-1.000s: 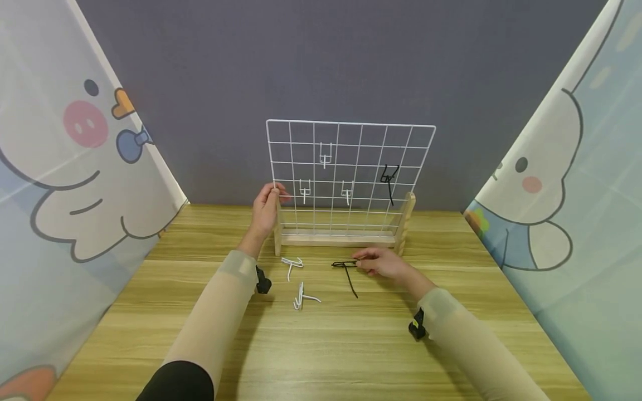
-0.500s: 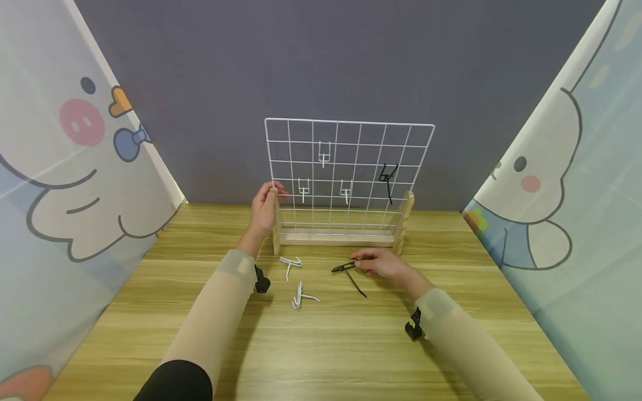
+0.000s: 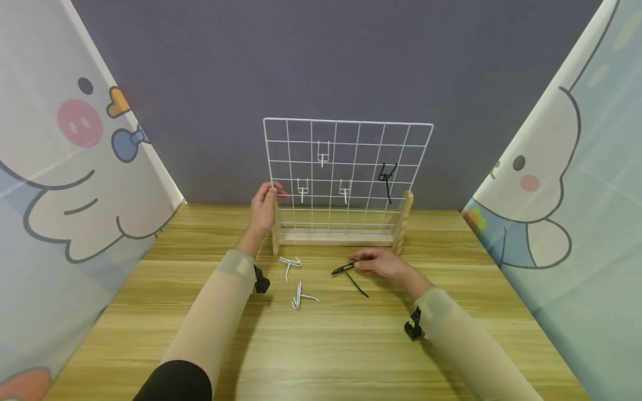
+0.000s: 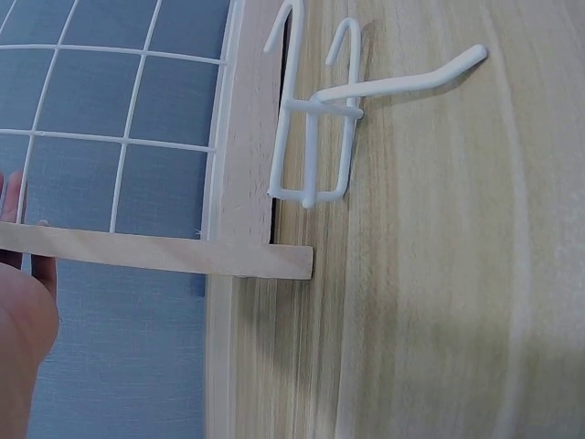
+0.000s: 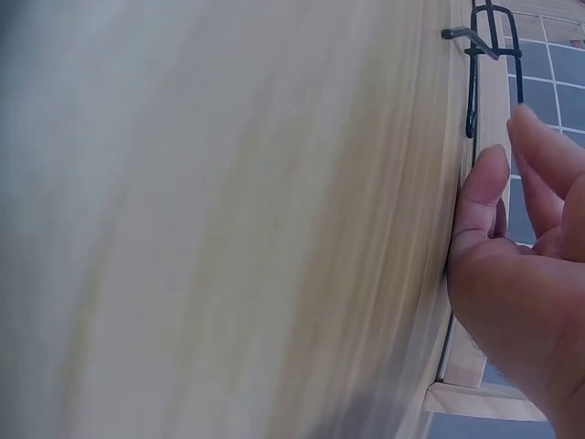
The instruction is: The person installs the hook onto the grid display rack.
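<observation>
My left hand (image 3: 263, 210) grips the left wooden side post (image 4: 164, 251) of a stand that holds a white wire grid panel (image 3: 336, 121). In the left wrist view its fingers show behind the wires. Near the stand's front, my right hand (image 3: 382, 264) pinches one end of a black wire hook (image 3: 344, 268). In the right wrist view, the black hook's frame (image 5: 472, 91) extends beyond the fingertips, its long prong pointing off toward the table side. Two loose white wire hooks (image 3: 291, 262) lie on the table between the hands.
Three white hooks (image 3: 323, 158) hang on the grid, and a black hook (image 3: 386, 177) hangs at its right. The right wooden post (image 3: 404, 220) stands close behind my right hand. Cartoon-printed curtains (image 3: 526, 184) flank the wood-grain table (image 3: 311, 356), with a grey wall behind.
The black hook in my right hand has turned slightly, its long prong swinging to the right. My left hand stays on the post. The view has shifted a little.
</observation>
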Demonstrator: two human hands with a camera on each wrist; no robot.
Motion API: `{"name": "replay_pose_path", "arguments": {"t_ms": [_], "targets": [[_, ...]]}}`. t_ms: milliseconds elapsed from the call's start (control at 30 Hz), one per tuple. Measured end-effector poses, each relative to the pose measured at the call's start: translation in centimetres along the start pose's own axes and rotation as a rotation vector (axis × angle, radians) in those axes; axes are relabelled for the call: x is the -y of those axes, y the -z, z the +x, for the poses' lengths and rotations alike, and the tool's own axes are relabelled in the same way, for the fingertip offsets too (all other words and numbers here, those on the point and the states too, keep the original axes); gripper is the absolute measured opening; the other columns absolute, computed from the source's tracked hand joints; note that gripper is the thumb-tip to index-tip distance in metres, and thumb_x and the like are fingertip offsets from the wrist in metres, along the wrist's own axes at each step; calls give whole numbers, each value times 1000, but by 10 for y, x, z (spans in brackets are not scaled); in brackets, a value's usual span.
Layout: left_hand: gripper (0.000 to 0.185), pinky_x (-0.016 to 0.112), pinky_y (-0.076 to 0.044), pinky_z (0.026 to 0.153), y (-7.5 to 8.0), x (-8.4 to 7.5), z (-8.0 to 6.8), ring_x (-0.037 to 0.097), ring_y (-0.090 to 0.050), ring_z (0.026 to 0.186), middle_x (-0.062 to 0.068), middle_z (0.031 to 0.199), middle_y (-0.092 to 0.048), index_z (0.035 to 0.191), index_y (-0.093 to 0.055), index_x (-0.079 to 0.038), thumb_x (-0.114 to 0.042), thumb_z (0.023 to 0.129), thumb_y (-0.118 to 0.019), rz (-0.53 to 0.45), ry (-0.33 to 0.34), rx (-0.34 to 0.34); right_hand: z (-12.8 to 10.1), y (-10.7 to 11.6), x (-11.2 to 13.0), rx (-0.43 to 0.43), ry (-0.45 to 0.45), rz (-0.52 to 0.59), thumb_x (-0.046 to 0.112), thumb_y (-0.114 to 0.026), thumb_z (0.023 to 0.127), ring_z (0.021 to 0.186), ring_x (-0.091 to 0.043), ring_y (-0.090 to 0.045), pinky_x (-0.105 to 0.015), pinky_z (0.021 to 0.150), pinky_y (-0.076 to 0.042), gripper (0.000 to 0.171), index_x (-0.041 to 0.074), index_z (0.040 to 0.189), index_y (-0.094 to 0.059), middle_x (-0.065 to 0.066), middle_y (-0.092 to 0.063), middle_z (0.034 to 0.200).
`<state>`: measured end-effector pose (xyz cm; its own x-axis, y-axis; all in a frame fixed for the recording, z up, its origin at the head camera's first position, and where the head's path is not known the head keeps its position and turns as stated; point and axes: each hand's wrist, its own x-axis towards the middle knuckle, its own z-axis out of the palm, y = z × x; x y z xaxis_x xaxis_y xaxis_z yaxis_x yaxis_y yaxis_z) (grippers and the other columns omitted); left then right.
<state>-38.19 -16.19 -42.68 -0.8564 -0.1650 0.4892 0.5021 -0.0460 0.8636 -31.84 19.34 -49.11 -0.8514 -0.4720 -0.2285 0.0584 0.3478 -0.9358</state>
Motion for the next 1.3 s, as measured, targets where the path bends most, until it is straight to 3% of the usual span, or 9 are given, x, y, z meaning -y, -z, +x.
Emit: {"name": "replay_pose_path", "arguments": {"t_ms": [100,333,467,600,733,867,1100,1300], "targets": [[30,54,-59,106,0,0,0,27,-77,100,5,100,-70,121,-59,17,-7,116,-41,-10,-7,3,0,1,-1,11,1,25,10,-75,104,97,-17,-61,-24,79,-56,48,3,150,-64,-7,-65,115],[31,53,-59,107,0,-1,-1,10,-74,93,-2,97,-69,123,-57,20,-6,116,-41,-39,-8,13,-2,2,0,14,-8,34,10,-76,102,101,-18,-62,-26,81,-54,57,2,155,-58,-12,-64,123],[31,51,-60,107,-1,-2,-2,12,-74,94,6,101,-69,122,-58,19,-6,116,-41,-38,-2,15,-4,2,2,-7,-28,27,12,-75,101,106,-19,-66,-29,85,-56,66,-4,159,-48,-21,-64,135],[30,50,-60,108,-1,-2,-2,15,-74,96,15,105,-69,123,-57,18,-6,116,-41,-37,10,24,-10,0,4,-66,-49,1,14,-75,101,113,-25,-71,-35,97,-62,68,-12,156,-44,-29,-63,141],[29,54,-59,107,-1,-2,-1,22,-76,97,10,102,-70,122,-58,18,-6,116,-41,-33,9,15,-19,-4,6,-117,-61,-47,16,-77,100,108,-26,-71,-37,96,-64,58,-12,144,-54,-26,-68,132],[28,55,-59,106,-2,-2,0,39,-76,101,0,98,-71,120,-59,16,-5,115,-41,-11,9,-1,-26,-8,6,-87,-39,-103,17,-79,98,96,-19,-69,-31,86,-63,43,-7,132,-66,-16,-73,118],[31,67,-53,112,-1,-1,0,19,-76,95,2,98,-70,123,-54,20,-6,115,-40,-41,7,12,-26,-17,8,-3,23,-204,16,-80,97,90,-15,-61,-22,72,-51,34,0,125,-75,-6,-72,103],[29,65,-54,111,-2,0,0,41,-75,105,2,100,-70,122,-59,15,-7,116,-41,-25,14,3,-26,-21,8,-2,29,-234,17,-81,97,91,-15,-61,-21,73,-51,31,3,124,-77,-4,-70,100]]}}
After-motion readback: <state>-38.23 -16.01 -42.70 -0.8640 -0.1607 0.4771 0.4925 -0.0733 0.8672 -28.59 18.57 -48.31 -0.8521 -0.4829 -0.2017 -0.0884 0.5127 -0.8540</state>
